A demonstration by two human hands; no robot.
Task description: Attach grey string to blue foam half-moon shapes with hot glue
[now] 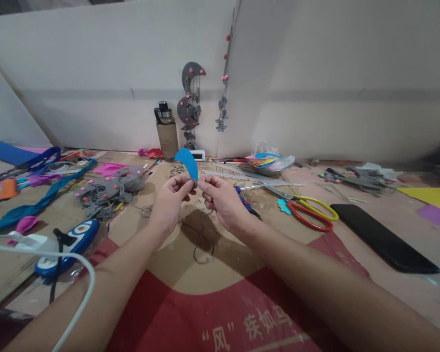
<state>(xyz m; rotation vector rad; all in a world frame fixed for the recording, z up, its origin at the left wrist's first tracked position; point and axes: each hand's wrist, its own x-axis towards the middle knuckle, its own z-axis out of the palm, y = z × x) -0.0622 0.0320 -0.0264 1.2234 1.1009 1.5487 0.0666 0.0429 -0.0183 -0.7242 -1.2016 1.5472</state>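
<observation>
Left hand point(172, 198) is holding the blue crescent point(188, 161) near its lower end, thumb and fingers pressing together, while the right hand point(220, 198) is closing its thumb and forefinger to a narrow pinch right beside that end, at the left hand's 3 o'clock. Whether the right fingertips are gripping the crescent itself or something finer at its tip, I cannot tell. The crescent is standing up above both hands, its free point curving toward 10 o'clock.

The step in hand is looking like fine work on the crescent's lower tip. The next move is calling for a steady left pinch and small, exact right fingertip motions, without creasing the thin piece.

Thread point(202, 263) is lying looped on the cardboard point(176, 266) at 6 o'clock of the hands; any link to the crescent is not showing. Grey moons point(185, 115) are hanging at 12, a bottle point(167, 139) is standing at 11, a grey pile point(102, 188) is lying at 9, and scissors point(296, 199) are resting near 3.
</observation>
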